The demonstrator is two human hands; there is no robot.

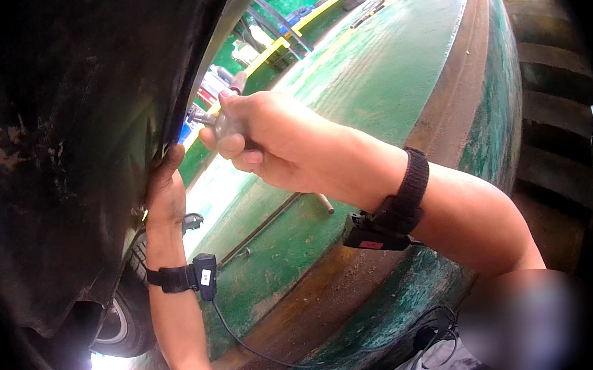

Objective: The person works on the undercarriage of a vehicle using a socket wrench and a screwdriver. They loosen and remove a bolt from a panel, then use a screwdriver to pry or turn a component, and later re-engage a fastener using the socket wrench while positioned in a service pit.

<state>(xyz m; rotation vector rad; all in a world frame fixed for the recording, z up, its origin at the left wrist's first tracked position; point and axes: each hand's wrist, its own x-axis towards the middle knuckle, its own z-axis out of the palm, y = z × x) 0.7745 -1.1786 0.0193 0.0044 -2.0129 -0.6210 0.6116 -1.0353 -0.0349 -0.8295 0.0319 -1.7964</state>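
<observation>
A large dark panel (67, 153), the underside of a raised vehicle, fills the left of the head view. My left hand (165, 194) reaches up against its edge, thumb upward; its other fingers are hidden, so I cannot tell whether they grip anything. My right hand (265, 132) is closed around a hand tool (227, 126) with a rounded greyish body and a short metal shaft. The shaft points left at the panel's edge, just above my left thumb. What the shaft's tip meets is too bright and small to make out.
A wheel (124, 321) hangs at lower left. Below lies a green floor (366, 104) with a brown ledge (442, 99) and a long thin rod (262, 227). Yellow-edged shelving (270, 53) holds bottles at the back. Steps (556, 105) descend at right. A cable (253, 353) trails from my left wrist's strapped device.
</observation>
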